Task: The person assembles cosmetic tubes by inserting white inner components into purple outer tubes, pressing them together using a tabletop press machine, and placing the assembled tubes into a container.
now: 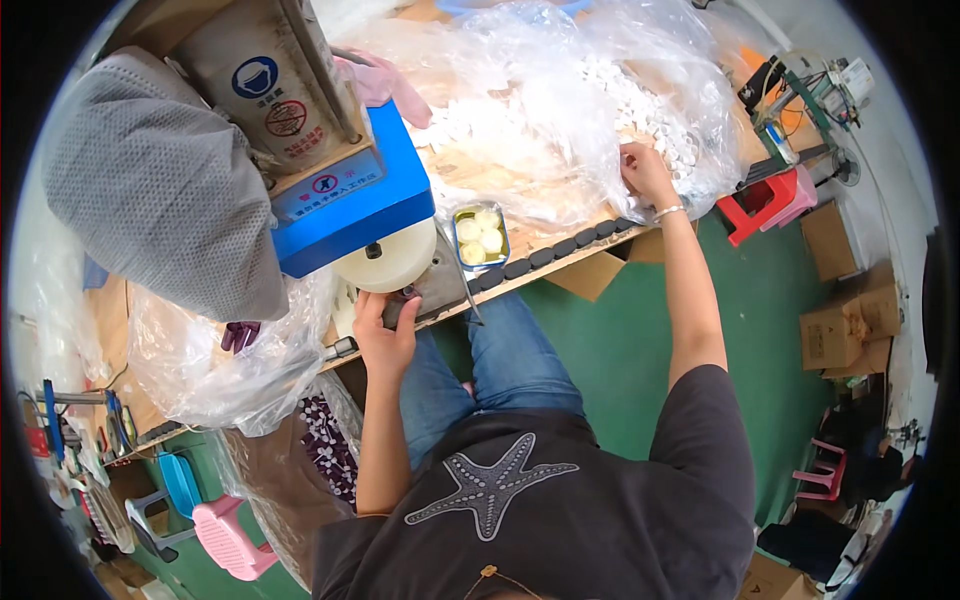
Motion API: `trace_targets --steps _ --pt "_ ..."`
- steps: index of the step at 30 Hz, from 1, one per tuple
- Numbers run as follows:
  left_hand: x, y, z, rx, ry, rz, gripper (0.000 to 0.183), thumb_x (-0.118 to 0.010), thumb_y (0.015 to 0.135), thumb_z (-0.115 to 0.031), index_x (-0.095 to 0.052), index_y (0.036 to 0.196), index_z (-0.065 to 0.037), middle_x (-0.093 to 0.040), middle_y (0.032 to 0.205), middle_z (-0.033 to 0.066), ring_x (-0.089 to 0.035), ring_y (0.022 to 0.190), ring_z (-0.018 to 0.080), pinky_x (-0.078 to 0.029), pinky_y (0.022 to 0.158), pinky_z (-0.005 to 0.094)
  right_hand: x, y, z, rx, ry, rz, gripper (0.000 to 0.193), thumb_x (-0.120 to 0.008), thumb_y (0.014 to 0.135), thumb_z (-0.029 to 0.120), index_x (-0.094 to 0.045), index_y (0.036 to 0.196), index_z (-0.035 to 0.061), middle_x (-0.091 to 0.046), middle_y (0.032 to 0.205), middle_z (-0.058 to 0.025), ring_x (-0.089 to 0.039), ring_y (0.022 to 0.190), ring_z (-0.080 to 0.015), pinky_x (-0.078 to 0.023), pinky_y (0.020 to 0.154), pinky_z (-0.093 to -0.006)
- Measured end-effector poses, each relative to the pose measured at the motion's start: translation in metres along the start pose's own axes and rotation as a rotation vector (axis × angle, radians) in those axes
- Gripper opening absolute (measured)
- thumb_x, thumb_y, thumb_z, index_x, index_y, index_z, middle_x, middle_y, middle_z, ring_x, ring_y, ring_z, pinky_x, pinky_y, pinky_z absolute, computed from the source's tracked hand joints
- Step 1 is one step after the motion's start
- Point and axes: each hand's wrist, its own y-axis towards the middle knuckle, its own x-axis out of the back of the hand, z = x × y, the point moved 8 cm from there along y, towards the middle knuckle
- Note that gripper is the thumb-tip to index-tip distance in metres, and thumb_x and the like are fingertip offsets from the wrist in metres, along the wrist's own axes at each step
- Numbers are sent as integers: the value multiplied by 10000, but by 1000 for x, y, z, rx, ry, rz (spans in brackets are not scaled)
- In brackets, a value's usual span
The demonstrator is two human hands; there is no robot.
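Note:
My left hand (385,325) rests at the base of a blue press machine (355,195), fingers curled on a small part under its cream round disc (392,262). My right hand (647,172) reaches out to the right into a large clear plastic bag (560,90) filled with small white caps (655,110), fingers closed among them; what they pinch is hidden. A small rectangular tin (480,235) holding pale round pieces sits on the table edge between my hands.
A row of dark round pads (560,250) lines the wooden table's front edge. A grey mesh cloth (160,190) covers the machine's left side. Clear bags hang at the left. Cardboard boxes (835,325), red and pink stools (765,200) stand on the green floor.

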Motion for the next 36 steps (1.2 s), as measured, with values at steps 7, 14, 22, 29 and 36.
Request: trace_targets --steps 7,14,22,29,36 --pt "-3 -1 6 19 -14 7 317 -650 809 79 -590 1116 27 -684 1040 103 -640 930 148 -480 860 267 18 -21 -17 -155 187 -101 233 -664 835 118 -651 1039 5 -703 837 -137 -679 729 -216 -526 679 -316" --pt "0 1 8 54 -38 -70 274 -722 745 -18 -648 1008 -33 -633 899 104 -591 853 281 -460 782 354 40 -37 72 -21 399 -382 117 -633 904 89 -654 985 7 -710 876 -139 -687 738 -217 -531 678 -311" --pt "3 4 0 -2 -10 -41 267 -728 729 -6 -665 988 -19 -636 895 104 -606 817 267 -472 753 343 -57 -63 280 598 205 22 93 -707 745 49 -680 834 42 -551 1048 -73 -517 955 -286 -464 794 -366" --pt "3 1 0 2 -9 -90 247 -739 725 -21 -668 962 -17 -629 908 112 -586 882 280 -471 779 360 -93 -60 273 390 -23 136 76 -703 744 107 -693 808 69 -505 992 -62 -447 967 -281 -354 805 -436" --pt "6 1 -7 -4 17 -104 277 -742 713 -20 -667 979 -11 -626 915 121 -562 918 286 -471 788 379 -52 -71 266 259 350 -175 82 -698 768 79 -694 839 38 -546 1053 -69 -458 938 -266 -368 809 -373"
